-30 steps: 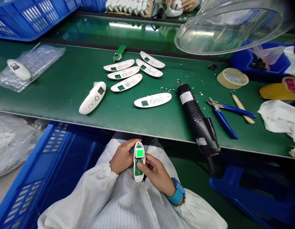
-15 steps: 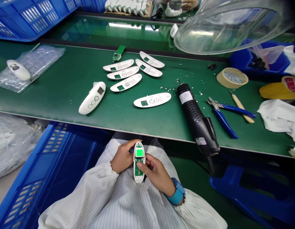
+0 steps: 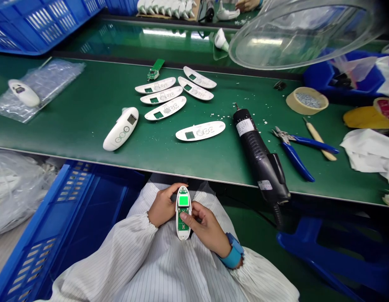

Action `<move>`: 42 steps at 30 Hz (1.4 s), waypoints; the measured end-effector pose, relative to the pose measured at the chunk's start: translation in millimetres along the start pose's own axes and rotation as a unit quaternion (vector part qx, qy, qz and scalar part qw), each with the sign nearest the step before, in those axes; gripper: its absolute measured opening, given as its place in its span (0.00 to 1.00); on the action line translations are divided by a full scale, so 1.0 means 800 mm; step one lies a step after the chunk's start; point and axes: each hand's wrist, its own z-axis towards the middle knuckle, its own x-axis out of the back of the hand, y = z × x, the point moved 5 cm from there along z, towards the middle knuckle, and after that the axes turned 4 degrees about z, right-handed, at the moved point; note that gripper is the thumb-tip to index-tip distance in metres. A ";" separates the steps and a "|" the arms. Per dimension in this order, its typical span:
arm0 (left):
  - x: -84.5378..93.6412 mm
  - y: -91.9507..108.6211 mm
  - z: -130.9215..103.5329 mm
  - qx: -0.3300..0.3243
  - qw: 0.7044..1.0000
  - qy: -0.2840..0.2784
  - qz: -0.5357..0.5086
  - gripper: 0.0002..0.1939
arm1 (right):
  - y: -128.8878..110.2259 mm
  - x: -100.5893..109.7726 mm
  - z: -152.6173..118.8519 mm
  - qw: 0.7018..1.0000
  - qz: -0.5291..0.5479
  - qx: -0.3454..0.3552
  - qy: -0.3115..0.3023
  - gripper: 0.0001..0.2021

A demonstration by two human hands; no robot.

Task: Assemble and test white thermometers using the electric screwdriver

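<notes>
In my lap, both hands hold an open white device shell (image 3: 183, 233) with a lit green screen and a green circuit board showing. My left hand (image 3: 163, 205) grips its left side. My right hand (image 3: 204, 226) holds the right side with the thumb on the board. On the green bench above lie several white faceplates (image 3: 200, 131), a closed white device (image 3: 121, 128), a loose circuit board (image 3: 155, 69) and a black electric screwdriver (image 3: 259, 154).
Blue-handled pliers (image 3: 296, 147), a wooden-handled tool (image 3: 320, 140), a tape roll (image 3: 306, 100) and white cloth (image 3: 369, 152) lie right. A plastic bag with another device (image 3: 23, 92) is at left. A blue crate (image 3: 58, 218) stands below. A clear dome (image 3: 298, 31) hangs above; another person's hand works far back.
A white part has slid along the far conveyor into view, moving left. My hands and the open device have barely shifted.
</notes>
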 end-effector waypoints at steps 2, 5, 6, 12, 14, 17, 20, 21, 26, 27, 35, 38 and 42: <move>-0.002 -0.001 0.001 -0.003 1.000 -0.001 -0.002 0.19 | 0.000 0.000 0.000 1.000 -0.004 0.002 0.003 0.15; -0.004 -0.002 0.002 -0.008 1.000 0.000 -0.006 0.19 | 0.000 0.001 0.001 1.000 -0.010 0.006 0.008 0.15; -0.004 -0.003 0.002 -0.009 1.000 0.000 -0.008 0.19 | 0.000 0.002 0.001 1.000 -0.013 0.007 0.010 0.15; -0.004 -0.004 0.002 -0.008 1.000 -0.001 -0.014 0.18 | -0.002 0.004 0.001 0.999 -0.028 0.014 0.016 0.16; -0.005 -0.004 0.002 -0.012 1.000 -0.002 -0.014 0.18 | -0.002 0.004 0.001 0.999 -0.034 0.017 0.019 0.16; -0.005 -0.004 0.003 -0.017 1.000 -0.002 -0.013 0.18 | -0.002 0.005 0.002 0.999 -0.043 0.023 0.023 0.16; -0.005 -0.004 0.003 -0.018 1.000 -0.001 -0.010 0.18 | -0.001 0.006 0.002 0.998 -0.053 0.030 0.025 0.16; -0.005 -0.003 0.003 -0.018 1.000 0.000 -0.008 0.18 | 0.000 0.006 0.002 0.998 -0.056 0.032 0.026 0.16; -0.004 -0.002 0.004 -0.021 1.000 0.003 0.005 0.18 | 0.003 0.007 0.002 0.996 -0.072 0.042 0.032 0.15; -0.004 -0.001 0.004 -0.023 1.000 0.004 0.008 0.18 | 0.003 0.007 0.002 0.996 -0.075 0.044 0.033 0.15; -0.007 -0.002 0.004 -0.037 0.999 -0.011 0.022 0.18 | 0.007 0.011 0.003 0.992 -0.104 0.050 0.045 0.14; -0.008 -0.002 0.005 -0.040 0.999 -0.014 0.022 0.20 | 0.007 0.013 0.003 0.991 -0.114 0.052 0.049 0.13; -0.010 -0.002 0.006 -0.041 0.998 -0.027 0.033 0.23 | 0.008 0.014 0.004 0.990 -0.121 0.054 0.052 0.13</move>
